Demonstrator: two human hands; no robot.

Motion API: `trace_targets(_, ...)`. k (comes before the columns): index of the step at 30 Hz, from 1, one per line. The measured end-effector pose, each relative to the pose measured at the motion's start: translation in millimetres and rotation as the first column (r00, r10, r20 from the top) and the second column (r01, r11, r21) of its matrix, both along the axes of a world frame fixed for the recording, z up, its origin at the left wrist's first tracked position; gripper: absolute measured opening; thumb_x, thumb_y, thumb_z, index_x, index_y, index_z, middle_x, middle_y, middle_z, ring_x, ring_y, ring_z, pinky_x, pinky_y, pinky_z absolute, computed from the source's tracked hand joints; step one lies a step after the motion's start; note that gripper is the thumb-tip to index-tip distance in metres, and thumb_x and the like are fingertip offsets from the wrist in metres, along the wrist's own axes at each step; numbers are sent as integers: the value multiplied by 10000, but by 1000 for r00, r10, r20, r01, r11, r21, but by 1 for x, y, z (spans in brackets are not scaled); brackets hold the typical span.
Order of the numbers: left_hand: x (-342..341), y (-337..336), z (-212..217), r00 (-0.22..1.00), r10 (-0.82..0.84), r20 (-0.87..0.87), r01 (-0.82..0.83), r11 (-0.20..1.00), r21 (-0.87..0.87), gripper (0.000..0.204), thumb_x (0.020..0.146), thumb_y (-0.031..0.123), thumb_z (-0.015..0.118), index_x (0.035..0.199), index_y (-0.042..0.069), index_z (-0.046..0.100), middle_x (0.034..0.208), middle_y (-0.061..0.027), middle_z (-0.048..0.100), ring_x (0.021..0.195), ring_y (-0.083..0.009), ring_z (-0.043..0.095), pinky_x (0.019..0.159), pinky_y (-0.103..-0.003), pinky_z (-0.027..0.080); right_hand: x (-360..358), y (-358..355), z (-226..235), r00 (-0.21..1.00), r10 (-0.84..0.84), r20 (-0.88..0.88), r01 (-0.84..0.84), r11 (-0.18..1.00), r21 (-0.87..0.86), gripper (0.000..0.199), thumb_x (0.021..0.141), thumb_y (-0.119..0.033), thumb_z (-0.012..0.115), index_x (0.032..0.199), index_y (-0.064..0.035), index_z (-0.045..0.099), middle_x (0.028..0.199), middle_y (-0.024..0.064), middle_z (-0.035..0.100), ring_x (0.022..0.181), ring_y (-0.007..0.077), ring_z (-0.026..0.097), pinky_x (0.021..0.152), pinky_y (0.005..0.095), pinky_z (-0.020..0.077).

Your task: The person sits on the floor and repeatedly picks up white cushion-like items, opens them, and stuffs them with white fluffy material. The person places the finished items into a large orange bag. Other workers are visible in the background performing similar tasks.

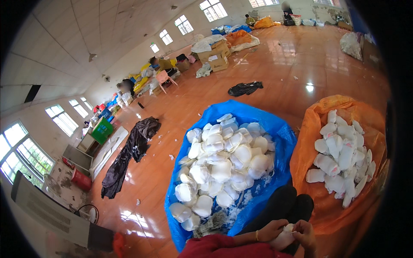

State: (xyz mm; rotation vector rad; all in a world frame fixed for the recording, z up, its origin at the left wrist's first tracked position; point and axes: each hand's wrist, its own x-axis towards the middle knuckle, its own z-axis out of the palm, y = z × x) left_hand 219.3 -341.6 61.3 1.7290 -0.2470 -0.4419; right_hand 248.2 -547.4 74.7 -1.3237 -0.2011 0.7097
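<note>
Over my lap, my left hand (272, 230) and my right hand (304, 236) are both closed on one small white stuffed fabric piece (282, 241). Fingertips of the two hands meet near its upper end, and part of it is hidden by them. In front of me spreads an open blue sack (282, 129) piled with rounded white stuffed pieces (221, 170). Loose white stuffing (234, 215) and a greyish clump (211, 225) lie at its near side. To the right, an orange sack (307, 146) holds longer white stuffed pieces (346, 148), some with pink marks.
A dark plastic sheet (135, 150) and a black bag (245, 88) lie on the shiny floor (189, 96). Further off stand a pink chair (164, 79), cardboard boxes (219, 60) and a green bin (102, 130). Several people sit among sacks by the far walls.
</note>
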Motion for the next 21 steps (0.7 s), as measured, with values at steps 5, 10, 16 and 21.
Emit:
trace_targets(5,-1,10,29,987,-65,145,81,991,-109,139,729,-49,503,840,7,565,818,-126,560,763,-256,564,665,-318,436,-24,-5,4,936,-103,337,176,965,-193,256,721,-47,597,965,-16,526,818,78,571,702,154,549,631,288,466)
trace_targets(10,15,22,56,876,-279,393,301,954,6,17,742,36,566,733,25,556,758,-139,546,713,-316,524,636,-355,421,-23,25,53,418,122,900,463,824,-326,338,722,-95,646,1026,-29,514,899,110,550,799,222,535,714,344,454)
trace_targets(16,20,24,66,647,-366,669,248,931,269,108,734,149,593,794,86,530,805,-78,502,755,-273,516,670,-366,432,-22,16,25,412,85,907,444,851,-281,324,666,-37,634,974,-22,535,925,166,550,824,361,539,722,449,460)
trace_targets(21,7,23,52,668,-216,712,21,962,272,351,626,22,670,969,15,592,1028,-142,576,934,-317,582,778,-375,506,-17,11,47,471,94,877,379,876,-298,233,628,-14,634,844,-40,552,845,100,551,762,300,552,597,371,482)
